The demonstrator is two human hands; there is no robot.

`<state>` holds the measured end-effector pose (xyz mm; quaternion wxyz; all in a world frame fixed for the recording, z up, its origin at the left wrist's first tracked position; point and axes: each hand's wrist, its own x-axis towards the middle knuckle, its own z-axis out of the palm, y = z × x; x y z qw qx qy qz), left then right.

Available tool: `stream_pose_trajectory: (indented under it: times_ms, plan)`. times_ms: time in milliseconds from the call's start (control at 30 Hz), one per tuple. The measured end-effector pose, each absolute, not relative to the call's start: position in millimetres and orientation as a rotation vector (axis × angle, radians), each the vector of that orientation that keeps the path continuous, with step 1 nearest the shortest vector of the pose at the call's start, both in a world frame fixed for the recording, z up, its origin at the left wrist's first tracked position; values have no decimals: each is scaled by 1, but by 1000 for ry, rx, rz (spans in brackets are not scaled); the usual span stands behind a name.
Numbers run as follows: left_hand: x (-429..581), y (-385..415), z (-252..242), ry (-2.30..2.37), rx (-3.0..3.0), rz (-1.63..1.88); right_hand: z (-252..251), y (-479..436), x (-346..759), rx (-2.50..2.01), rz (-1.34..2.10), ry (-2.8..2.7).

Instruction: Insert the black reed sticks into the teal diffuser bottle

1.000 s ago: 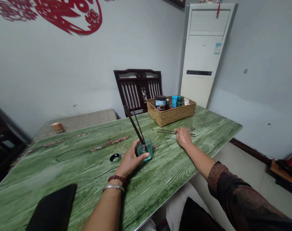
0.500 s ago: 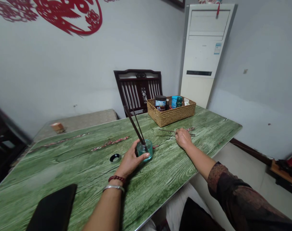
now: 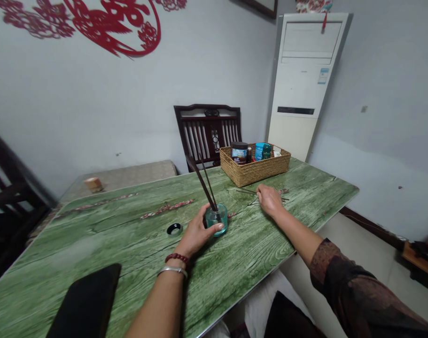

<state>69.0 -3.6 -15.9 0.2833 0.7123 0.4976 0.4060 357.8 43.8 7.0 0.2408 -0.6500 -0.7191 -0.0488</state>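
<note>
My left hand (image 3: pixel 198 229) is wrapped round a small clear glass reed diffuser bottle (image 3: pixel 221 227) holding blue-green liquid, upright on the table. Dark reed sticks (image 3: pixel 207 188) stand in its neck, leaning to the left. To the right of the bottle, my right hand (image 3: pixel 269 200) is closed low over the tabletop, its fingers pinched on thin reed sticks (image 3: pixel 248 191). Their ends show on both sides of the hand; the hand covers their middles. A black ring-shaped cap (image 3: pixel 174 229) lies on the table left of my left hand.
A woven basket (image 3: pixel 256 174) with jars and bottles stands at the back of the green wood-patterned table (image 3: pixel 136 249). A black flat device (image 3: pixel 85 303) lies at the near left. Behind the table are a dark wooden chair (image 3: pixel 210 126) and a white cabinet air conditioner (image 3: pixel 298 94).
The lower stick that jutted out left of my right hand no longer shows there. My left hand still holds the bottle in place. The whole view has shifted slightly.
</note>
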Motion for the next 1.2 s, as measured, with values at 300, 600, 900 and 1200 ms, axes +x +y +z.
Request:
stream_pose_trajectory:
  times_ms: [300, 600, 900, 1200]
  plan:
    - [70, -6, -14, 1282, 1905, 1093, 96, 22, 304, -711, 540, -1448]
    - [70, -2, -19, 1248, 1937, 1117, 104, 20, 243, -518, 767, -1426]
    - [70, -2, -18, 1237, 1949, 1143, 67, 28, 229, -744, 711, -1528]
    - [69, -2, -19, 1268, 1936, 1108, 33, 36, 282, -1143, 352, -1731]
